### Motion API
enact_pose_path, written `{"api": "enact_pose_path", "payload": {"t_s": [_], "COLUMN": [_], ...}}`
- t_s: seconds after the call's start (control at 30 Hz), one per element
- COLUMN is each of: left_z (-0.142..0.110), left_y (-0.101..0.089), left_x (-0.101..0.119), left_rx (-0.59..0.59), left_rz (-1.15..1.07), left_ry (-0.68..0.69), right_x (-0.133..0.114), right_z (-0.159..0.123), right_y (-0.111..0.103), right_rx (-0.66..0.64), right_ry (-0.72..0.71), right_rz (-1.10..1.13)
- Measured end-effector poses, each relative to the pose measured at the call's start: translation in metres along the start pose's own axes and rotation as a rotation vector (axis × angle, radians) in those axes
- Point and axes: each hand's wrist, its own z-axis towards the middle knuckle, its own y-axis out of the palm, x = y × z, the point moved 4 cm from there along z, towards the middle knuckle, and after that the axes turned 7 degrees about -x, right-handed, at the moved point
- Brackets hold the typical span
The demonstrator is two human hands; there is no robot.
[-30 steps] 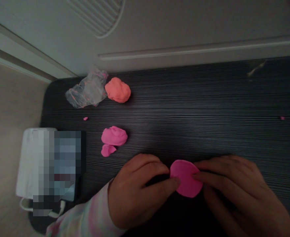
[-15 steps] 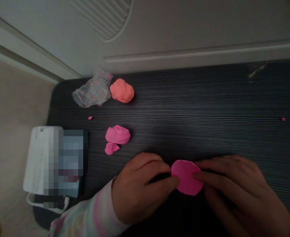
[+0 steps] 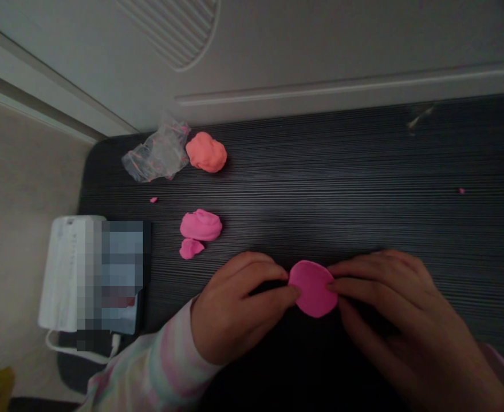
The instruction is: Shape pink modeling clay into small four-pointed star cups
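A flat, round disc of pink modelling clay (image 3: 312, 292) is held between both hands. My left hand (image 3: 239, 309) pinches its left edge, thumb on top and fingers behind. On the opposite edge, my right hand (image 3: 393, 315) grips it with its fingertips, one resting on the face of the disc. Left of the hands lie a larger pink clay lump (image 3: 201, 225) and a small pink piece (image 3: 191, 248) beside it. Farther back sits an orange clay lump (image 3: 207, 152), close against a crumpled clear plastic wrapper (image 3: 160, 153).
Everything rests on a dark ribbed tabletop (image 3: 321, 171) that meets a pale panel (image 3: 321, 46). At left are a white device (image 3: 60, 274) with a cable and a phone, partly blurred out. Tiny pink crumbs lie at left (image 3: 153, 200) and right (image 3: 461, 190).
The view has shifted slightly, so most things on the table sit a little higher and farther left. Both hands keep their hold on the pink disc.
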Motion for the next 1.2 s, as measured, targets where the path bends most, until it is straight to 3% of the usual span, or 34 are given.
{"api": "enact_pose_path", "payload": {"t_s": [0.33,0.77,1.2], "left_z": [0.0009,-0.0007,-0.0003], "left_y": [-0.0011,0.0011,0.0023], "left_x": [-0.0008,-0.0009,-0.0007], "left_rx": [-0.004,-0.018,-0.043], "left_rz": [-0.029,-0.051,-0.038], "left_ry": [0.034,0.044,0.044], "right_x": [0.0019,0.0009,0.0005], "right_z": [0.0006,-0.0024,-0.0021], "right_y": [-0.0012,-0.0009,0.0004], "right_rx": [-0.09,0.001,-0.019], "right_ry": [-0.018,-0.077,-0.091], "right_rz": [-0.005,0.021,-0.023]}}
